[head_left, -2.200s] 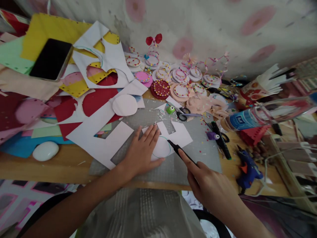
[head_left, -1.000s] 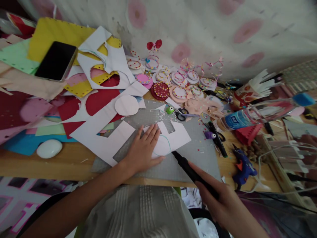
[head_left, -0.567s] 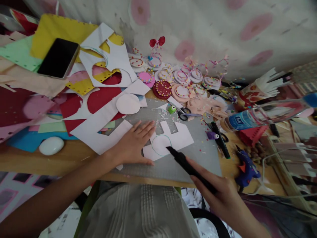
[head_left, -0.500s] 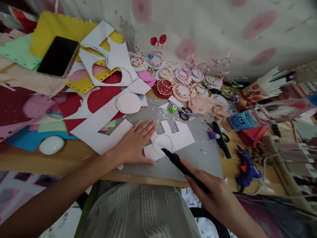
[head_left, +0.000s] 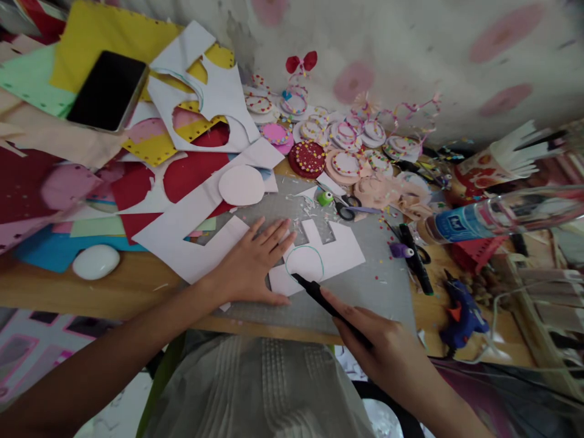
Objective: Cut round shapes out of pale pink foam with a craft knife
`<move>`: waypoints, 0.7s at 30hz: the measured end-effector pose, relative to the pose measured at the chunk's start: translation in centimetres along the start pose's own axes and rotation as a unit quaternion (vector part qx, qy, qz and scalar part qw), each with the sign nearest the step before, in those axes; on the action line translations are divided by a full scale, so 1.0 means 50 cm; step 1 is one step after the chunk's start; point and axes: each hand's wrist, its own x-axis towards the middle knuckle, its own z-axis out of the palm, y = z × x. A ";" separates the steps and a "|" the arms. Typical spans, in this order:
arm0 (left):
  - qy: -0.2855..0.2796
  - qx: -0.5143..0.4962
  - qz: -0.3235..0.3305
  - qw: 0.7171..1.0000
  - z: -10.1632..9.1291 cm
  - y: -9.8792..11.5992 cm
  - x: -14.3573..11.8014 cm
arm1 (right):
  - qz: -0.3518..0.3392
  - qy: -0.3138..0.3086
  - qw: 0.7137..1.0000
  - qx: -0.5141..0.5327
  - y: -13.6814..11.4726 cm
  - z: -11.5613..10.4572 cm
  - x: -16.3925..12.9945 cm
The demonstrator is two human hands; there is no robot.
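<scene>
Steadying the white paper (head_left: 314, 258) should keep strokes true to its green outline (head_left: 323, 266); the right hand (head_left: 371, 325) pinches the black cutter (head_left: 322, 298), tip there, while the spread left hand (head_left: 250, 264) best presses paper to the grey mat (head_left: 376, 298) beneath.

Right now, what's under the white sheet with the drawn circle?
The grey cutting mat shows around the white sheet and through the notches along its far edge. Whatever lies directly beneath is covered, and the left grip hides the sheet's left side.
</scene>
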 end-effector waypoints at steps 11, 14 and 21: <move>-0.006 -0.003 -0.001 1.000 -0.001 0.000 0.000 | -0.014 -0.002 0.999 -0.029 -0.001 -0.002 -0.004; -0.005 -0.004 -0.001 1.000 0.000 0.000 0.000 | -0.015 0.001 0.999 -0.035 -0.002 -0.003 -0.004; 0.000 -0.007 0.001 1.000 0.001 -0.001 0.002 | -0.022 0.005 0.998 -0.052 0.000 0.000 -0.007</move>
